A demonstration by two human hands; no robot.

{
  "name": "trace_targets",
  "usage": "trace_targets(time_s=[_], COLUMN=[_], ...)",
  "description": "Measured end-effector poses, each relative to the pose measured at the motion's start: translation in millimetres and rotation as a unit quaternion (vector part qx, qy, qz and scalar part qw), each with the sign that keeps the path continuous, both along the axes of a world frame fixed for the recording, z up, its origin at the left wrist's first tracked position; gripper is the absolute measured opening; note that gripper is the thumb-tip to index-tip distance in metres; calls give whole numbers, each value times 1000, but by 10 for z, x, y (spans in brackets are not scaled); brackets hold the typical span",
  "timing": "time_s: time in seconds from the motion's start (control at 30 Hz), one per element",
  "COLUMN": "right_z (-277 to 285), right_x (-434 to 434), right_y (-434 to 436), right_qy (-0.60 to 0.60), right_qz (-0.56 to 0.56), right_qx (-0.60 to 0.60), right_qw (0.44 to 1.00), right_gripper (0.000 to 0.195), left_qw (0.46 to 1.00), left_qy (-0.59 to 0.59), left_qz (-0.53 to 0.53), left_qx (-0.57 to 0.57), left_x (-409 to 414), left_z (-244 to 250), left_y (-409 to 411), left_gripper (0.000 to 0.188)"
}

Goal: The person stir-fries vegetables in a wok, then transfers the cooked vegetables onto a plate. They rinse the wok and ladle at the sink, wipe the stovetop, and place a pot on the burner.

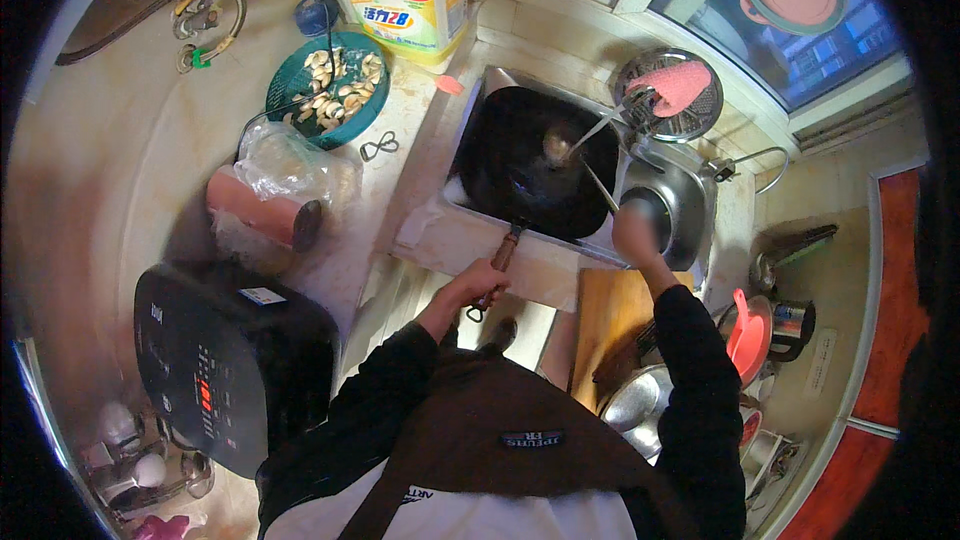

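Note:
A dark wok [517,172] lies in the larger basin of the steel sink [491,79]. My left hand [481,281] is closed around its wooden handle [504,251], near the front edge of the counter. Water runs from the faucet [637,106] into the wok, beside a pale round patch whose nature I cannot make out. Over the divide between the basins, my right hand [637,235], partly blurred, grips a thin utensil [600,184] that reaches into the wok. The utensil's far end is hard to see. A dark round thing sits in the smaller basin behind my right hand.
Left of the sink are a green basket [277,94] of pale sliced food, a yellow jug [405,0], a bottle opener [379,146] and a black appliance [232,367]. A wooden cutting board [600,330] and metal bowls [631,399] lie by my right arm. A steel strainer [630,67] stands behind the faucet.

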State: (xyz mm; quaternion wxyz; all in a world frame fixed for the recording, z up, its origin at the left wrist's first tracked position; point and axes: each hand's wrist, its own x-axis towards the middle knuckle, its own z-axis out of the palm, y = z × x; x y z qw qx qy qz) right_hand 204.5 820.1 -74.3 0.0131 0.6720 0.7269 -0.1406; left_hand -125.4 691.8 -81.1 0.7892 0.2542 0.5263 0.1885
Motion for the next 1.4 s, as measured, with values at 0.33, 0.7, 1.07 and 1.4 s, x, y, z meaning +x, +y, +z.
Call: trace_targets(time_s=[0.33,0.7,1.07,1.4], right_z=[1118,1646,325,673], right_x=[-289,-391,-606,-194], right_y=[-451,-608,-29,-618], right_qy=[288,-81,70,135], right_qz=[-162,107,-8,-18], right_qx=[-286,-61,-40,24], right_qw=[899,989,997,990], right_gripper=[24,23,28,24], left_qw=[1000,999,995,851], left_qy=[21,-8,84,478], left_qz=[-5,-16,-51,-110], left_qx=[-17,-29,-3,187], left_x=[8,-71,-185,-212], left_z=[205,-124,268,830], left_y=[19,32,279,114], left_gripper=[15,12,16,31])
